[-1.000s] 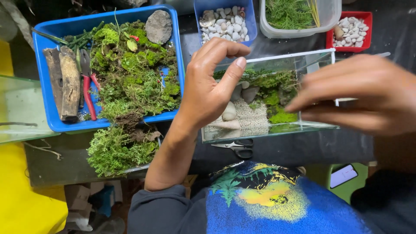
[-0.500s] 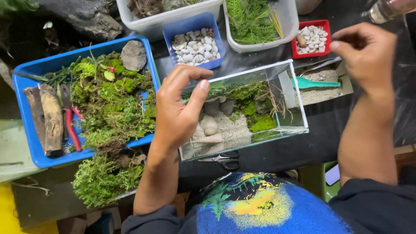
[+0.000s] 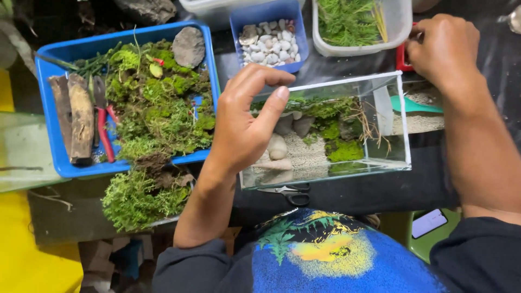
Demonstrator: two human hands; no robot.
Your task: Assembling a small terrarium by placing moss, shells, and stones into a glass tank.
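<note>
The left hand (image 3: 244, 127) curls over the left end of the glass tank (image 3: 391, 163), fingers pressed together on its top rim, thumb tip against the glass. The tank, holding moss (image 3: 344, 151), pale sand and stones (image 3: 277, 146), sits on the dark table, extending rightward from that hand. The right hand (image 3: 442, 46) is bunched, knuckles up, beyond the tank's far right corner at a small red tray (image 3: 402, 57); what it pinches I cannot tell.

Left hand (image 3: 244, 127) curled over the glass tank (image 3: 401, 130) rim (fingers bent); right hand (image 3: 442, 46) fisted beyond its far corner.

Green moss (image 3: 157, 108) fills a blue tray (image 3: 51, 103); red-handled cutters (image 3: 106, 133); pale grey pebbles (image 3: 268, 46).
</note>
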